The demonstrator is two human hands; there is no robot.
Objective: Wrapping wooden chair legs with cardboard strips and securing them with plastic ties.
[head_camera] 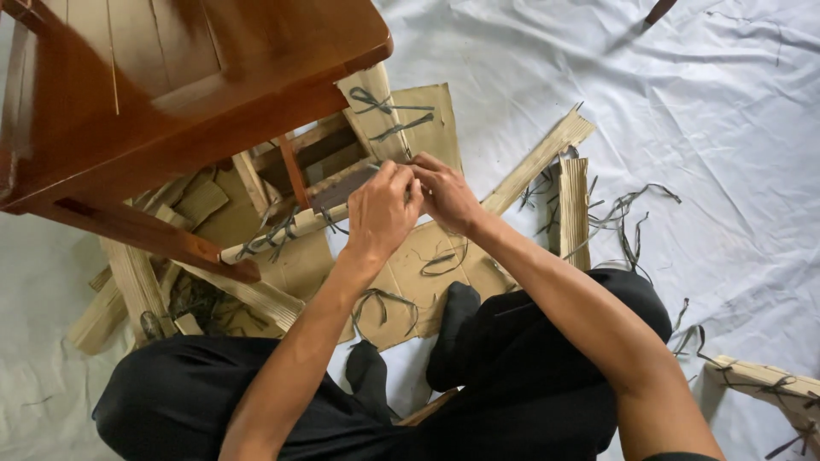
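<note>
White sheet [649, 94] covers the floor, likely to catch the debris. Wooden chair [171, 77] sits upper left, seat tilted toward the camera, one leg [145, 235] running out low in front of the seat. Person is seated cross-legged just below it, knees close in, which puts both hands at the chair's corner without stretching. Cardboard wrapping [427, 265] lies flattened under and right of the chair, strips [572, 205] and cut dark straps [628, 213] scattered further right; another strapped piece [769, 384] lies well apart at lower right. Left hand [380, 213] and right hand [444, 195] meet at a dark grey wrapped piece [342, 188] by the chair frame. Fingers are curled narrow, pinching at its end; what exactly they grip is hidden.
</note>
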